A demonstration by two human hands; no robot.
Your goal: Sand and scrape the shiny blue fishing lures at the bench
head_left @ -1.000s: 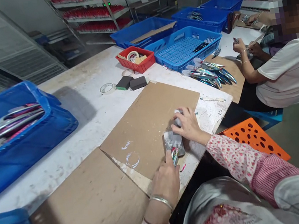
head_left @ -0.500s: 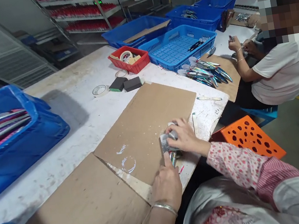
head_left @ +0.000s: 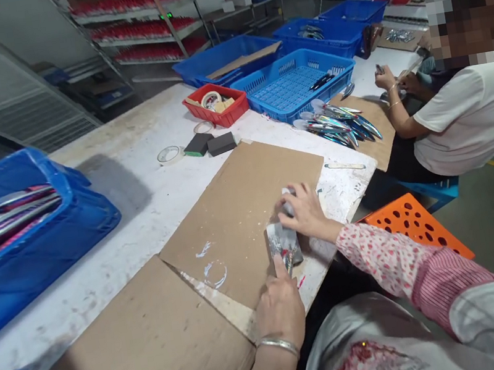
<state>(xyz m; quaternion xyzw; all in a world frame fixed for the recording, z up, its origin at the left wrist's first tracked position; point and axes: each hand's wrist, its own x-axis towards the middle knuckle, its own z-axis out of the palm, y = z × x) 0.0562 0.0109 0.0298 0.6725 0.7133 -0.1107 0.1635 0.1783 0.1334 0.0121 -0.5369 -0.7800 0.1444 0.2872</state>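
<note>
My left hand (head_left: 279,308), with a silver bangle at the wrist, is closed around a shiny fishing lure (head_left: 289,261), its index finger stretched along it. The lure's tip lies over a small grey block (head_left: 282,239) at the edge of the brown cardboard sheet (head_left: 252,190). My right hand (head_left: 302,210) is just beyond the block, its fingers curled round a small grey piece (head_left: 287,198) that they partly hide. White paint marks show on the cardboard to the left.
Lures lie in a blue bin (head_left: 88,219) at the left and in a pile (head_left: 340,123) at the back right. Behind are sanding blocks (head_left: 222,144), a red tray (head_left: 235,112) and a blue basket (head_left: 287,113). A person (head_left: 462,94) sits at the right.
My right hand has lifted slightly up and away from the grey block, uncovering more of it and the lure's tip. My left hand keeps its hold; the view has shifted slightly.
</note>
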